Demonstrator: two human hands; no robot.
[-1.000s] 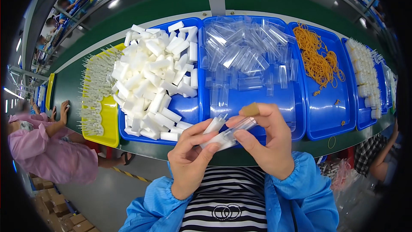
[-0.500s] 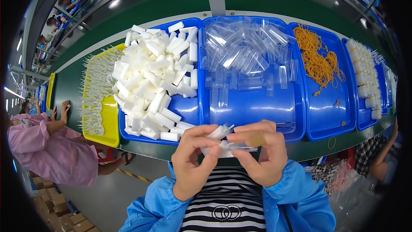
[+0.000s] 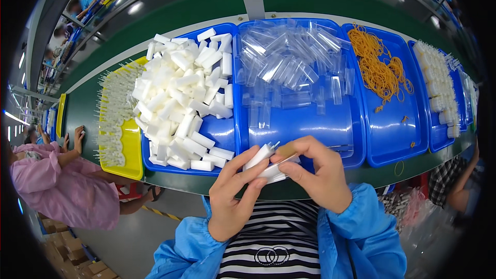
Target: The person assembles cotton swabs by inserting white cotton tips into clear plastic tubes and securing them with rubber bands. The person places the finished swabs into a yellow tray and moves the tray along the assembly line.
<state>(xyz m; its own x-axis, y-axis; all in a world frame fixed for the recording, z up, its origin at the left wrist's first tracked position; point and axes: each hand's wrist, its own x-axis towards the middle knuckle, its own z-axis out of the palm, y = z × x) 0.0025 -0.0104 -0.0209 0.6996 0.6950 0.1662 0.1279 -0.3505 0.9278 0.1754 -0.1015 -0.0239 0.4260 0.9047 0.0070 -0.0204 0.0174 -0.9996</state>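
Note:
Both my hands are raised together at the near edge of the bench, in front of the middle blue tray. My left hand [image 3: 235,191] pinches a white foam piece [image 3: 258,157] with a thin pale tip poking out of its upper end. Below it, a second white piece [image 3: 272,172] with clear film along it lies between the hands. My right hand [image 3: 323,178] has thumb and forefinger closed on that clear film. A tan patch shows at the right fingertips; what it is I cannot tell.
A blue tray [image 3: 219,128] heaped with white foam pieces stands left, beside a yellow tray [image 3: 133,147] of thin white spiked parts. Clear plastic sleeves [image 3: 289,67] lie in the middle tray. Rubber bands [image 3: 374,62] and white parts [image 3: 436,82] fill trays rightward. Co-workers sit both sides.
The foam and film in my hands have tilted, their right ends rising. My right fingers have shifted left and curled over the film. The view has turned slightly.

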